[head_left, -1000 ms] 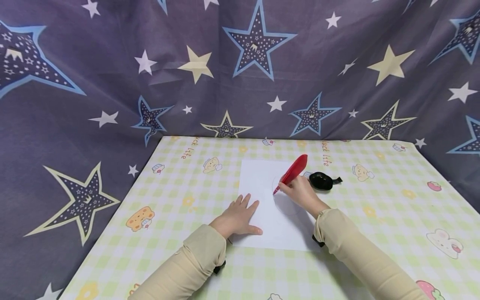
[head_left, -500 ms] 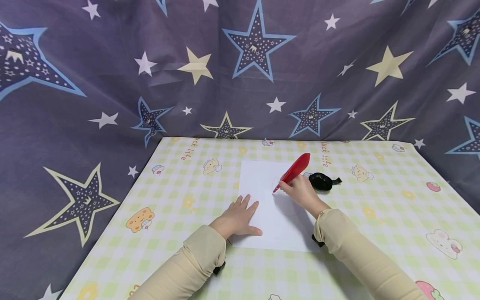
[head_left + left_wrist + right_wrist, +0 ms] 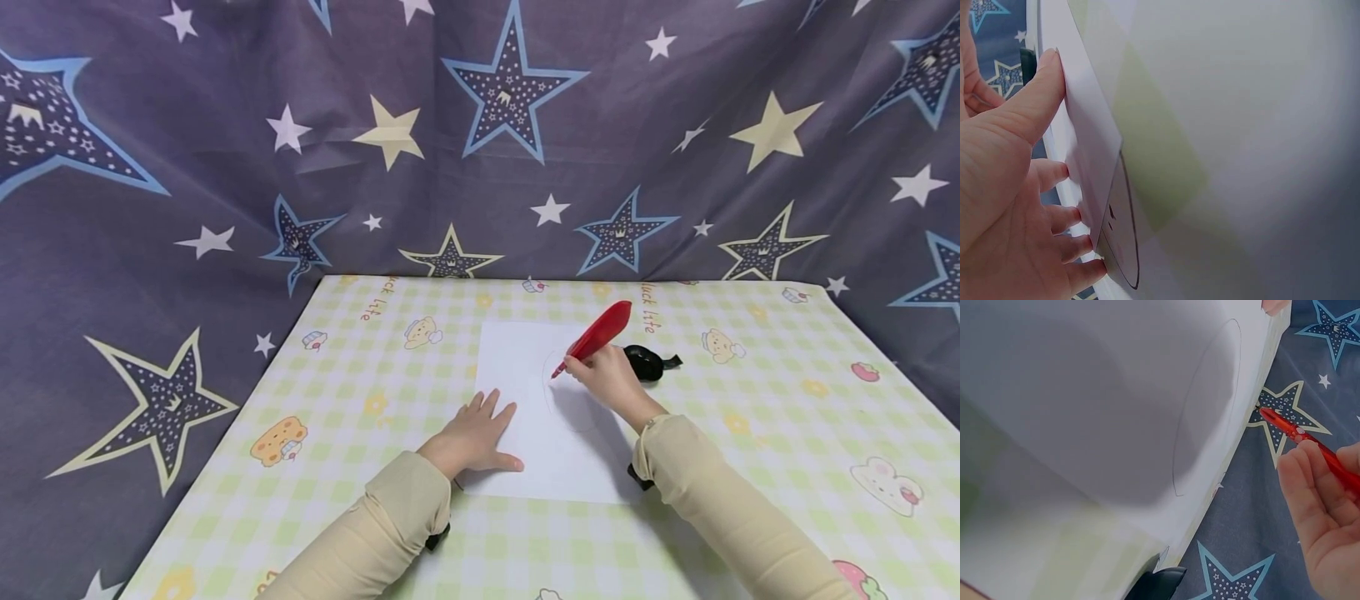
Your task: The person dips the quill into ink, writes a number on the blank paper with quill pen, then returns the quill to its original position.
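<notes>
A white sheet of paper (image 3: 517,350) lies on the table, with a thin curved outline (image 3: 1187,406) drawn on it, not closed at one end. My right hand (image 3: 611,383) pinches a red feather pen (image 3: 602,327) above the sheet. Its tip stands apart from the paper in the right wrist view, where part of the pen (image 3: 1282,423) is cut off by the frame edge. On the sheet's left side rests my left hand (image 3: 474,435), fingers spread and straight. Those fingers (image 3: 1063,219) touch the paper near its edge in the left wrist view.
A glossy black oval object (image 3: 643,364) with a small tab sits just beyond my right hand, partly covered by it. The checked tablecloth (image 3: 360,358) with cartoon prints covers the table. A dark star-patterned curtain (image 3: 480,192) hangs behind the table's far edge.
My right hand has moved slightly right and upward with the feather pen, whose tip has lifted off the drawn line. The left hand has stayed in place.
</notes>
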Motion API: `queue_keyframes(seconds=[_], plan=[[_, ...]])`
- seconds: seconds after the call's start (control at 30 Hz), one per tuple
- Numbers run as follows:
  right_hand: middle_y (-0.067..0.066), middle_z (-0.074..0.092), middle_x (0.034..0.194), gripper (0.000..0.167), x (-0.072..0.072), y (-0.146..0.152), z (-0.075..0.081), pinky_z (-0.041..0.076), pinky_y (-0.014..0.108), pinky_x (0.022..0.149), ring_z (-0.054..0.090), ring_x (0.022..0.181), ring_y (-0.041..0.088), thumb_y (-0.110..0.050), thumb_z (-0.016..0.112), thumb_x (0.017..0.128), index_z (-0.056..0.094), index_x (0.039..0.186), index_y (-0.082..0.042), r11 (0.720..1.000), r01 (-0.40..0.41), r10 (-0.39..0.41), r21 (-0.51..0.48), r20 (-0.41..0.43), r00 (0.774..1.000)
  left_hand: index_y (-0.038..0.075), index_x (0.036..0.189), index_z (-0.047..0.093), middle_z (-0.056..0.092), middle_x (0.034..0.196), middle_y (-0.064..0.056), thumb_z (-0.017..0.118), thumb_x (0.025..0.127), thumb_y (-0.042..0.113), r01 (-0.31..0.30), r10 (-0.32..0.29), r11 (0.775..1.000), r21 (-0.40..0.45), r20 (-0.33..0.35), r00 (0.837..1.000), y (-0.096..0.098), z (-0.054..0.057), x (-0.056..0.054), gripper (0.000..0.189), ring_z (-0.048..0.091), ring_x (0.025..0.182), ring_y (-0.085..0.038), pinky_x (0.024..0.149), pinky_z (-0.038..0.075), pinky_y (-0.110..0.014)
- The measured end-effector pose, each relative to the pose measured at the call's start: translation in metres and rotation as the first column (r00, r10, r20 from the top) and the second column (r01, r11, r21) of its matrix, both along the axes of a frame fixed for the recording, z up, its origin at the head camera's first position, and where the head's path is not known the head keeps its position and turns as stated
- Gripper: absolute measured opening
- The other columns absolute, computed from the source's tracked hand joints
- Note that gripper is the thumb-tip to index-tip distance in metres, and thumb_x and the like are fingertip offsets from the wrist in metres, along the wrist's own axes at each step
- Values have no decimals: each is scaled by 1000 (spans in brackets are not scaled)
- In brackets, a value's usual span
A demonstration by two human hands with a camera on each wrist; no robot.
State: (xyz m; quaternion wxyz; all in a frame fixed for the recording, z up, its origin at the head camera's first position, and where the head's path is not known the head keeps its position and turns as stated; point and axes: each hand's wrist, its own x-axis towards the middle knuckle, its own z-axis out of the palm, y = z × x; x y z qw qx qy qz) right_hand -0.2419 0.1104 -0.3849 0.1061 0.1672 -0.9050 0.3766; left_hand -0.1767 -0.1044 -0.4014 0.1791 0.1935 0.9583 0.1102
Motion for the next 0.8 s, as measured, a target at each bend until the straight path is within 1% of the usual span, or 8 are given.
queue_keyframes(seconds=[0.1,0.23,0.47,0.7,0.8], plan=[[4,64,64,15,0,1,1,43,29,53,53,57,15,-10,61,84,69,76,0,1000,10,-10,5,-2,1000,9,145,29,15,150,-19,64,79,52,1,-1,1000,-5,0,1000,0,0,0,86,10,136,-37,107,16,-46],[3,64,65,14,-1,3,3,43,30,55,53,58,16,-11,61,85,69,78,-1,1000,20,-20,-1,16,1000,9,145,29,14,150,-19,64,79,52,5,-5,1000,-11,-2,1000,1,0,0,86,10,136,-36,107,16,-46],[3,65,66,14,-1,8,7,45,30,56,57,59,15,-11,61,85,69,80,-1,999,31,-31,8,-18,999,9,145,28,14,150,-19,64,80,52,9,-9,1000,-7,0,1000,0,0,0,86,9,136,-37,107,16,-47],[2,62,64,16,-1,16,12,43,31,57,54,59,16,-12,58,88,68,80,-3,998,60,-60,14,10,998,9,146,28,13,150,-20,63,80,53,11,-11,1000,-9,-3,1000,0,-2,-1,86,9,136,-37,107,16,-47],[3,61,64,16,-2,20,15,43,31,57,52,59,17,-12,58,88,68,79,-3,998,69,-69,-5,21,997,9,146,28,13,150,-19,63,80,53,11,-11,1000,-13,-3,1000,1,-2,-1,87,9,136,-37,107,16,-48]])
